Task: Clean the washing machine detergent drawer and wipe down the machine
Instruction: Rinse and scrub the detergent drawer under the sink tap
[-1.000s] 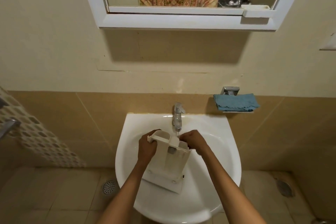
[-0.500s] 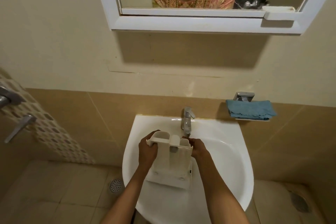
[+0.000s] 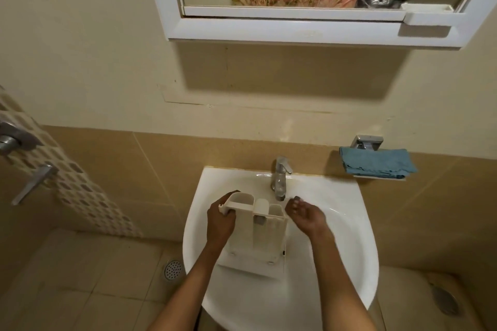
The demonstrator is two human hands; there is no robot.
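There is one white plastic detergent drawer [image 3: 258, 228]. There are two hands: the left hand [image 3: 219, 223] at its 9 o'clock and the right hand [image 3: 304, 213] at its 3 o'clock.

There is one white ceramic basin [image 3: 336, 250], with one chrome tap [image 3: 279, 177] at its 12 o'clock. One folded blue cloth [image 3: 376, 162] lies at 2 o'clock, and one white-framed mirror [image 3: 295, 29] hangs at 12 o'clock.

There are two floor drains: a perforated round drain [image 3: 172, 269] at 8 o'clock and a darker drain [image 3: 445, 301] at 4 o'clock. There are two wall fittings at 9 o'clock: a chrome valve [image 3: 8, 140] and a chrome lever [image 3: 33, 184].

A home bathroom: a white wash basin [image 3: 349, 223] with a chrome tap [image 3: 280, 177] is fixed to a wall tiled tan [image 3: 107, 164] on its lower half. A white-framed mirror [image 3: 295, 31] hangs above it, a round drain [image 3: 173, 269] sits in the tiled floor [image 3: 94, 285], and chrome shower fittings [image 3: 10, 140] show at the left edge.
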